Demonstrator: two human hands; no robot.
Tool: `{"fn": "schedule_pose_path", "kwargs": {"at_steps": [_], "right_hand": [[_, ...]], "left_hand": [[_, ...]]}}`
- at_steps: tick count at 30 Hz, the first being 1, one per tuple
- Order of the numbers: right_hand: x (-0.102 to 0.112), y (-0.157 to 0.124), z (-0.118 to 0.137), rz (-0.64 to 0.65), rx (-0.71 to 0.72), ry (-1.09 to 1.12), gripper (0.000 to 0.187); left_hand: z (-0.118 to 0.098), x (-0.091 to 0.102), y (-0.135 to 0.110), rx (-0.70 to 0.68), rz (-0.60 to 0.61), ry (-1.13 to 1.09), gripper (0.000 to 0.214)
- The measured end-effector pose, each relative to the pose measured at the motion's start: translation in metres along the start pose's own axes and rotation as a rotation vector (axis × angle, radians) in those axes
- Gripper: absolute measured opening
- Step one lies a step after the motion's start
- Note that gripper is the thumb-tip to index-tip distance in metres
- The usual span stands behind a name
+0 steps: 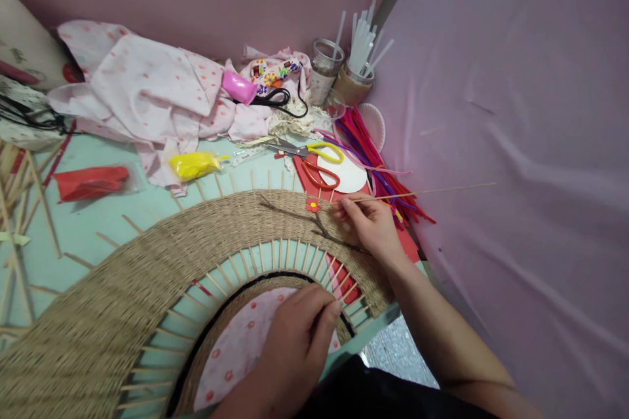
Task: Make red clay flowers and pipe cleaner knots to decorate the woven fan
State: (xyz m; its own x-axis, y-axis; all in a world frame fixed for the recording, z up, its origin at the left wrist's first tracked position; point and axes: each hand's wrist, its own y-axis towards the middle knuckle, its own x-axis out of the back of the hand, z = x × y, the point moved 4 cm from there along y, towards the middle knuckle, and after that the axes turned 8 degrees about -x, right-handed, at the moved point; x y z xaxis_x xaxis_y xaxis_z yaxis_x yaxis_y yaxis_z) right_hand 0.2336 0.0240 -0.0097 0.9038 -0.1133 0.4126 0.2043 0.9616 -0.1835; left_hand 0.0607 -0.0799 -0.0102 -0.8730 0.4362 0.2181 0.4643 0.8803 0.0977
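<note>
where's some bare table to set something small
A bare table patch lies between the red packet, yellow packet and woven band, though spoke ends jut in. A thinner strip runs between red packet and printed cloth. Crowded: loose sticks at far left; scissors and pipe cleaners beyond the right hand.

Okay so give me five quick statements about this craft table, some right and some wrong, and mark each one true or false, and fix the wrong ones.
1. The right hand holds a thin strand. True.
2. The scissors have two yellow handles. False: one handle is yellow, the other orange-red.
3. A red flower with a yellow centre lies on the woven band. True.
4. The left hand is on the scissors. False: it is over the dotted cloth inside the ring, away from the scissors.
5. The translucent white sticks stand upright or leaning in a container. True.
</note>
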Motion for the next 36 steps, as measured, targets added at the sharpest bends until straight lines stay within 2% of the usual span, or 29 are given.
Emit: {"fn": "schedule_pose_path", "kwargs": {"at_steps": [11,17,21,26,30,36], "right_hand": [[-0.001,-0.001,-0.001,0.014,0.040,0.020,0.025],[0.009,-0.009,0.005,-0.116,0.113,0.009,0.023],[0.006,-0.016,0.005,-0.103,0.188,-0.073,0.021],[-0.001,-0.025,0.007,-0.116,0.370,-0.315,0.019],[-0.004,-0.031,0.011,-0.117,0.494,-0.410,0.017],[-0.008,-0.034,0.013,-0.077,0.547,-0.473,0.015]], "left_hand": [[0.002,-0.001,-0.001,-0.008,-0.006,0.001,0.030],[0.002,-0.002,-0.002,-0.008,-0.002,0.004,0.030],[0.000,-0.002,0.000,-0.018,-0.001,0.009,0.030],[0.000,-0.002,0.000,-0.017,-0.007,0.021,0.030],[0.001,-0.002,-0.001,-0.011,-0.005,0.016,0.030],[0.001,-0.001,0.001,-0.012,-0.002,0.005,0.030]]}}
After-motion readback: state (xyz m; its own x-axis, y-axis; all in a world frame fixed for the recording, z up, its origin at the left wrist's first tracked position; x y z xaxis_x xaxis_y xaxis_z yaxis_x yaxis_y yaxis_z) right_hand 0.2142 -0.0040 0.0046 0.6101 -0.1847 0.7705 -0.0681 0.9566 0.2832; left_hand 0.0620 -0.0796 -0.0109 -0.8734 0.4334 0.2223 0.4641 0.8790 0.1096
